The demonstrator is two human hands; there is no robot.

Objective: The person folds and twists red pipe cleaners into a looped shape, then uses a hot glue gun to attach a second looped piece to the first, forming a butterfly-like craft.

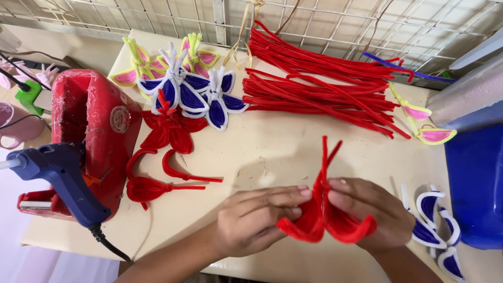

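Left hand [257, 220] and right hand [369, 212] pinch red petals [325, 222] near table edge [251, 270].

Both hands pinch a pair of red fabric petals edged in fuzzy wire [325, 222] above a cream worktop [272, 152], the left hand [251, 220] and right hand [374, 209] meeting at its twisted stem. Red fuzzy wire stems [319, 86] lie piled behind; a blue glue gun [63, 175] rests at left beside finished blue-and-white fabric flowers [194, 94].
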